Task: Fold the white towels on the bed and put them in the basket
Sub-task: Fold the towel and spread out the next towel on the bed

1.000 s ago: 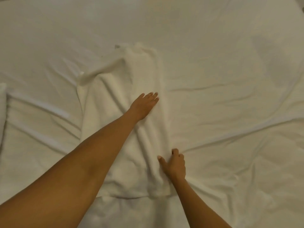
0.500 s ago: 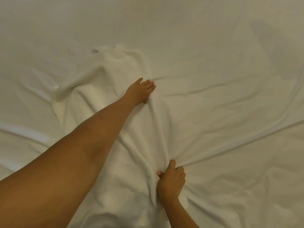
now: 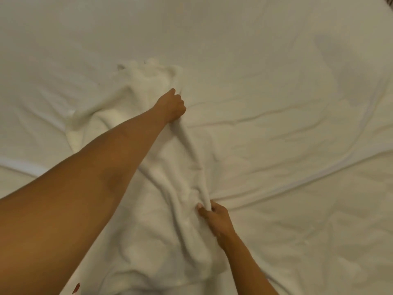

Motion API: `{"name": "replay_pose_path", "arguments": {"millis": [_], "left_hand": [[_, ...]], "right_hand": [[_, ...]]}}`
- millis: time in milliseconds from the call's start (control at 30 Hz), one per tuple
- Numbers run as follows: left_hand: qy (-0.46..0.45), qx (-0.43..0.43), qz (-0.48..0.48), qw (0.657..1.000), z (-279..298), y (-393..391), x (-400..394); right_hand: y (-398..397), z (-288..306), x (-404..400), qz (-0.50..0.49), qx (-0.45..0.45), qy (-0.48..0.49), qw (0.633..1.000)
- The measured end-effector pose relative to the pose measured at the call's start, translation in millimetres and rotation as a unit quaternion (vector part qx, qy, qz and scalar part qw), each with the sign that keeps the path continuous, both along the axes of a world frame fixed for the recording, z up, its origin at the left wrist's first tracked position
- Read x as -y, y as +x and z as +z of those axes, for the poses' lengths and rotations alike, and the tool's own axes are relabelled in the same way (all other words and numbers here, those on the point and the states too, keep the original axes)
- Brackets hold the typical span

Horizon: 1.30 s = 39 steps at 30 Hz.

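The soft white towel [image 3: 170, 199] on the white bed [image 3: 276, 81] is pinched along its right edge by the left hand [image 3: 172, 106] and right hand [image 3: 214, 217], so the sheet might be pulled up too.

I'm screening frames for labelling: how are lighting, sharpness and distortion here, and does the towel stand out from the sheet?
Head view: dim, warm, even light with no glare; mildly soft all over; wide-angle stretch enlarges the near left forearm. The towel reads apart from the bed sheet mainly by texture and folds; left hand and right hand show clearly.
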State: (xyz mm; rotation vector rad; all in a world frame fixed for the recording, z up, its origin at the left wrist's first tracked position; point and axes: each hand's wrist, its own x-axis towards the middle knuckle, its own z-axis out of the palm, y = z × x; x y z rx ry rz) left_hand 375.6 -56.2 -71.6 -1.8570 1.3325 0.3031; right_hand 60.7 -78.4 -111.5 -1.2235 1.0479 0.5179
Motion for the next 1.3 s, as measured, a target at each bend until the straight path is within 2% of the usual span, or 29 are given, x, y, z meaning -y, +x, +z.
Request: {"name": "replay_pose_path", "arguments": {"millis": [67, 233, 333, 500, 633, 800, 967, 1067, 1233, 1300], "left_hand": [[0.014, 0.013, 0.001, 1.0, 13, -3, -3], [0.039, 0.013, 0.003, 0.999, 45, -12, -19], [0.053, 0.031, 0.0, 0.998, 67, -19, -36], [0.042, 0.062, 0.084, 0.994, 115, -36, -81], [0.039, 0.077, 0.121, 0.989, 158, -52, -118], [-0.061, 0.044, 0.237, 0.969, 197, -69, -163], [-0.244, -0.045, 0.371, 0.895, 237, -93, -196], [-0.291, -0.042, 0.404, 0.866, 265, -108, -217], [-0.356, 0.007, 0.417, 0.836, 323, -118, -248], [-0.385, 0.033, 0.418, 0.822, 350, -119, -258]], "right_hand": [[-6, 6, 14, 0.04, 0.001, 0.049, 0.998], [-10, 13, 14, 0.138, -0.003, 0.045, 0.989], [-17, 9, 1, 0.182, 0.002, -0.03, 0.983], [-21, 39, 16, 0.137, 0.054, -0.169, 0.974], [-11, 85, 49, 0.122, 0.094, -0.284, 0.946], [15, 161, 89, 0.16, 0.144, -0.389, 0.896], [36, 231, 114, 0.231, 0.186, -0.44, 0.848], [41, 265, 117, 0.294, 0.206, -0.444, 0.821], [48, 316, 111, 0.29, 0.235, -0.43, 0.822], [53, 344, 112, 0.349, 0.226, -0.418, 0.808]]}}
